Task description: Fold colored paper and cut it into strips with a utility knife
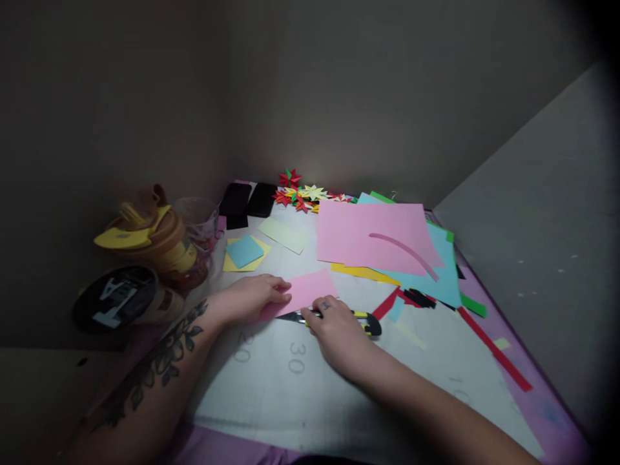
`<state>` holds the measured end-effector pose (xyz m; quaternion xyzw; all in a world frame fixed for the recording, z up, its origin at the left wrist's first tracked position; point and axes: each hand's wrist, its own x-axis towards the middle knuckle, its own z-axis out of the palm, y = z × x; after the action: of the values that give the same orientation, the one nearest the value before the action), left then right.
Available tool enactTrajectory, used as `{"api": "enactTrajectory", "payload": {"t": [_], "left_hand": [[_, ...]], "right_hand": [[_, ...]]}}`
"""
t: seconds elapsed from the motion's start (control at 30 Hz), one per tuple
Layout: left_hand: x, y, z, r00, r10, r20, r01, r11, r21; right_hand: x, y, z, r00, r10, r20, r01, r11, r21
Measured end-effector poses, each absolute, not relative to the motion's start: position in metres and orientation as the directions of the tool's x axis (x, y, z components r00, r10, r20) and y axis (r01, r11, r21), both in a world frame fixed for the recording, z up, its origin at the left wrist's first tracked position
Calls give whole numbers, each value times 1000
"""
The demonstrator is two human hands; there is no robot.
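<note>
My left hand (256, 296) lies on the left part of a small pink paper piece (312, 289), its fingers close together and pressing on it. A yellow and black utility knife (372, 323) is in my right hand (334, 326), which rests at the lower right edge of that pink paper. The knife lies flat, its blade pointing left beneath the paper's near edge. Under both is a white mat (252, 400) with printed numbers.
Large pink sheets (372, 226) lie over a light blue sheet (445, 258) at the right. Paper stars (312, 192) and two dark phones (263, 199) are behind. Red strips (498, 352) lie right. A brown cup (169, 252) and black-lidded cup (116, 298) stand left.
</note>
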<state>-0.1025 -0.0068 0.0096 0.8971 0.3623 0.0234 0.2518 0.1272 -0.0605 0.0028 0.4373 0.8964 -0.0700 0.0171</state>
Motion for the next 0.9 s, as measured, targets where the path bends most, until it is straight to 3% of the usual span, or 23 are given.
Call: {"api": "enactTrajectory", "payload": {"t": [0.27,0.53,0.9], "left_hand": [[-104,-4,0,627,755,-194,690,-422,588],[-106,-4,4,741,661,-118,608,-587,534],[-103,-6,10,701,696,-159,644,-521,560]], "right_hand": [[120,-62,1,-634,768,-88,773,626,-103],[107,-66,-1,-664,744,-78,747,655,-115],[91,-68,3,-694,714,-88,719,686,-108]]}}
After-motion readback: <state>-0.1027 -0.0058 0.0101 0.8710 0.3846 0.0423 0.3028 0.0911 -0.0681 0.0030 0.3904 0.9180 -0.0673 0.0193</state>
